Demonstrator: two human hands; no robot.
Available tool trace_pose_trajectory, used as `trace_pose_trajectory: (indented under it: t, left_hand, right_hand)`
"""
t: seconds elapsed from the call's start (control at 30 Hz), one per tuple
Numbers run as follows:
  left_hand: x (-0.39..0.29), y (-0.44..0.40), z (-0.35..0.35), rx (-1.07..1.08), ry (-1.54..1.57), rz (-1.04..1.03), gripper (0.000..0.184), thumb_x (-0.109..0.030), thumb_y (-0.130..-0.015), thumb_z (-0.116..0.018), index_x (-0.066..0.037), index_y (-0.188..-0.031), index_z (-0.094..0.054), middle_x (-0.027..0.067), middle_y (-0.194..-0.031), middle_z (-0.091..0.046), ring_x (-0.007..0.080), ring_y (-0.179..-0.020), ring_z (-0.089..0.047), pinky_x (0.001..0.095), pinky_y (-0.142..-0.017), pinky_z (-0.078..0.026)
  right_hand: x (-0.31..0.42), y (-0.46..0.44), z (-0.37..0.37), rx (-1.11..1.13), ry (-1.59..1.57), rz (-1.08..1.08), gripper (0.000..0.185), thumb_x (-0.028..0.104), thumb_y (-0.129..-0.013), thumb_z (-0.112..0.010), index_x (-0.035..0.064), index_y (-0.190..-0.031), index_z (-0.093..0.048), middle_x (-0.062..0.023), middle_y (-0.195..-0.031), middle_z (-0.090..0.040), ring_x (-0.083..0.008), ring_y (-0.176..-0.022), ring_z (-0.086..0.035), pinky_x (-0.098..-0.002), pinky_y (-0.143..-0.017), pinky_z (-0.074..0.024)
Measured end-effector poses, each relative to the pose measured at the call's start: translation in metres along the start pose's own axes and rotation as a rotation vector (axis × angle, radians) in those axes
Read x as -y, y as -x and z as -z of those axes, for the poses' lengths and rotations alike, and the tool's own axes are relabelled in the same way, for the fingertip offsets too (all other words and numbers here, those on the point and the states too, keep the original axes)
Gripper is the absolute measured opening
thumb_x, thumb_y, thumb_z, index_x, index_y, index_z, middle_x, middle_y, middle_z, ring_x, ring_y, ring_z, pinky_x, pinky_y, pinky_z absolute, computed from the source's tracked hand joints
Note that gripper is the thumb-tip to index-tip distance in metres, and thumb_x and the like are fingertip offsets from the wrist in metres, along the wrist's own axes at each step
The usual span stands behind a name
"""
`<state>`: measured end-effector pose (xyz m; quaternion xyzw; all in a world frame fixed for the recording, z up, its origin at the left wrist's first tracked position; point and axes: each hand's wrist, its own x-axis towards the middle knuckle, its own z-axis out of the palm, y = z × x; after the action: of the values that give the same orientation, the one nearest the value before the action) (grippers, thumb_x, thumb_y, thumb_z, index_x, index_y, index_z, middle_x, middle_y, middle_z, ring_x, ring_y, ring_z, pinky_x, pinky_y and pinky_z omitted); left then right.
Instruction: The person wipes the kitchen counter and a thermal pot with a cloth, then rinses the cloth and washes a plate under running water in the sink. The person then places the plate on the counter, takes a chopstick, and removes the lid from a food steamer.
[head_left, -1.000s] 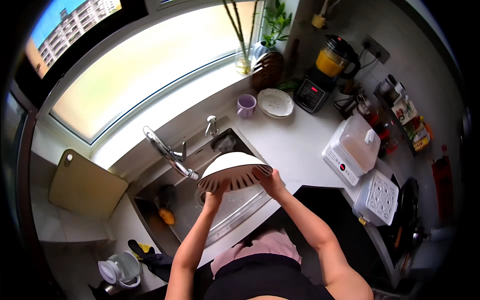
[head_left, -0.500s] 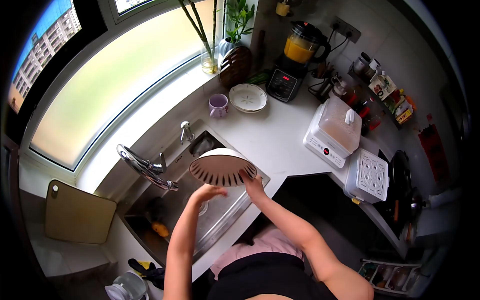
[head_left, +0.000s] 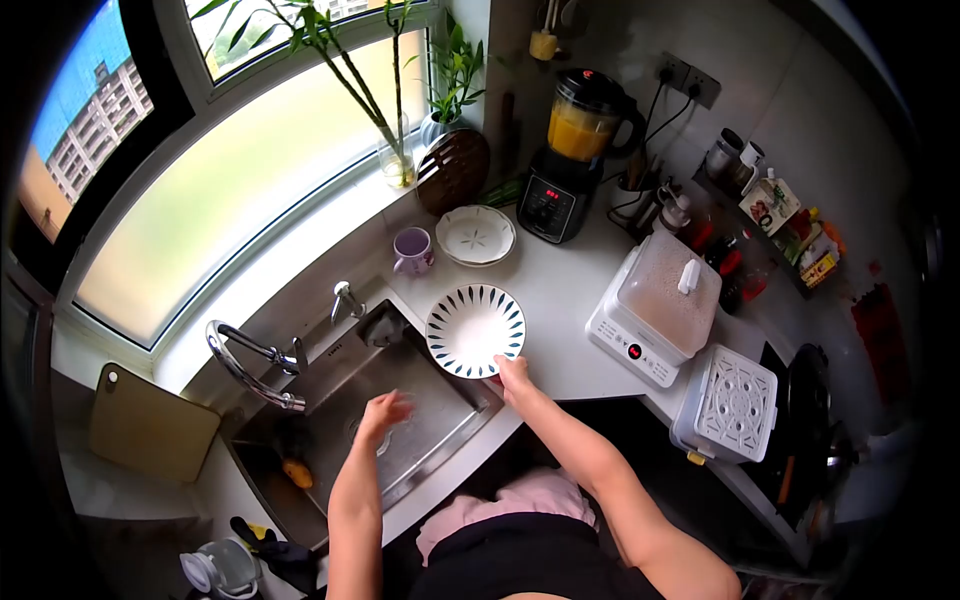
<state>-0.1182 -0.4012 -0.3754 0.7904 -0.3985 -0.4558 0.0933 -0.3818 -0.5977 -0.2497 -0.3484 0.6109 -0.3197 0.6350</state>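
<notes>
A white plate [head_left: 475, 325] with dark teardrop marks round its rim is in my right hand [head_left: 512, 374], inner face up. My right thumb lies over the near rim, and the fingers are mostly hidden beneath. The plate is over the counter at the sink's right edge. Above the steel sink [head_left: 345, 385] is my left hand [head_left: 382, 412], apart from the plate and holding nothing. Its fingers point to the right, with slightly blurred tips. A chrome faucet [head_left: 255, 368] arches over the sink, to the left of my left hand.
Behind the sink stand a purple mug [head_left: 413, 252] and stacked white dishes [head_left: 476, 236]. A blender [head_left: 572, 155] with orange liquid and a white lidded steamer [head_left: 655, 305] occupy the counter's right. A cutting board [head_left: 150, 425] leans at the left.
The plate has tipped from underside-showing to face-up and moved right, from over the sink to the counter. My left hand has come away from it, lower and left.
</notes>
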Motion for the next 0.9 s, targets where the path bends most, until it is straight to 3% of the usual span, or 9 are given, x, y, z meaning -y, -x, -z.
trace_pose_trajectory:
  t: [0.03,0.07,0.13,0.23,0.43,0.6,0.7,0.83,0.9]
  left_hand:
    - [0.013,-0.009,-0.014,-0.231,-0.122,0.279,0.059,-0.045,-0.082,-0.066,-0.01,-0.128,-0.06,0.016,-0.124,-0.063,0.0324,-0.112,-0.061,0.0446,-0.101,-0.042]
    - [0.004,0.013,-0.011,-0.06,-0.648,0.138,0.056,-0.045,-0.082,-0.066,-0.011,-0.126,-0.061,0.0167,-0.123,-0.063,0.0318,-0.113,-0.061,0.0487,-0.103,-0.038]
    - [-0.041,0.026,0.003,0.203,-0.856,0.167,0.048,-0.046,-0.083,-0.065,-0.012,-0.117,-0.065,0.0156,-0.117,-0.066,0.0317,-0.115,-0.059,0.0597,-0.105,-0.03]
    - [-0.077,0.024,0.006,-0.361,-0.404,0.275,0.045,-0.048,-0.083,-0.065,-0.012,-0.11,-0.066,0.0124,-0.111,-0.068,0.0332,-0.112,-0.06,0.0581,-0.102,-0.033]
    - [-0.191,0.044,0.038,-0.539,-0.496,0.186,0.039,-0.045,-0.086,-0.064,-0.011,-0.104,-0.067,0.0113,-0.097,-0.07,0.0296,-0.094,-0.066,0.0512,-0.086,-0.042]
    - [-0.312,0.068,0.043,-0.527,-0.221,-0.202,0.036,-0.038,-0.086,-0.065,-0.008,-0.106,-0.067,0.013,-0.096,-0.069,0.033,-0.09,-0.065,0.0415,-0.078,-0.05]
    - [-0.388,0.058,0.034,-0.345,-0.099,-0.631,0.037,-0.035,-0.087,-0.066,-0.006,-0.11,-0.066,0.0161,-0.102,-0.068,0.0342,-0.093,-0.065,0.0425,-0.082,-0.05]
    - [-0.475,0.043,0.02,-0.258,-0.15,-0.842,0.034,-0.032,-0.089,-0.064,-0.006,-0.112,-0.065,0.0153,-0.103,-0.068,0.0355,-0.089,-0.065,0.0424,-0.08,-0.05]
    - [-0.499,0.031,0.015,-0.231,-0.147,-0.91,0.034,-0.032,-0.089,-0.063,-0.007,-0.112,-0.065,0.0152,-0.102,-0.068,0.0347,-0.088,-0.065,0.0412,-0.079,-0.051]
  right_hand:
    - [0.005,-0.005,0.008,0.039,-0.036,-0.035,0.027,0.009,-0.084,-0.063,-0.0083,-0.104,-0.065,-0.0139,-0.101,-0.068,-0.0188,-0.088,-0.065,-0.035,-0.072,-0.0509]
    - [-0.003,-0.023,0.013,0.009,0.023,-0.045,0.028,0.009,-0.083,-0.063,-0.0079,-0.105,-0.064,-0.0141,-0.101,-0.068,-0.0195,-0.088,-0.065,-0.036,-0.071,-0.0513]
    - [-0.009,-0.045,0.023,0.017,0.052,-0.034,0.027,0.008,-0.083,-0.063,-0.0076,-0.105,-0.065,-0.0149,-0.1,-0.069,-0.0211,-0.086,-0.066,-0.0356,-0.07,-0.0513]
    - [-0.002,-0.053,0.032,0.098,0.053,-0.074,0.027,0.007,-0.082,-0.065,-0.0076,-0.104,-0.065,-0.0148,-0.099,-0.069,-0.022,-0.084,-0.066,-0.0349,-0.07,-0.051]
    - [-0.037,-0.1,0.049,0.294,0.03,-0.048,0.024,0.014,-0.082,-0.07,-0.0035,-0.099,-0.068,-0.0114,-0.088,-0.071,-0.0219,-0.075,-0.067,-0.036,-0.068,-0.054]
    - [0.043,-0.063,0.087,0.201,0.418,0.111,0.046,0.025,-0.085,-0.067,0.0011,-0.123,-0.056,-0.0194,-0.135,-0.047,-0.0273,-0.126,-0.045,-0.0384,-0.103,-0.0393]
    - [0.083,-0.078,0.108,0.296,0.636,0.483,0.045,0.027,-0.086,-0.065,0.0063,-0.125,-0.057,-0.02,-0.134,-0.047,-0.03,-0.127,-0.044,-0.0389,-0.103,-0.0395]
    - [0.203,-0.083,0.15,0.379,0.549,0.49,0.033,0.021,-0.088,-0.065,0.005,-0.117,-0.063,-0.0127,-0.101,-0.067,-0.0185,-0.087,-0.064,-0.0308,-0.077,-0.0514]
    - [0.236,-0.113,0.176,0.18,0.575,0.782,0.029,0.021,-0.087,-0.066,0.0039,-0.11,-0.066,-0.0089,-0.084,-0.069,-0.0148,-0.075,-0.064,-0.0292,-0.071,-0.0514]
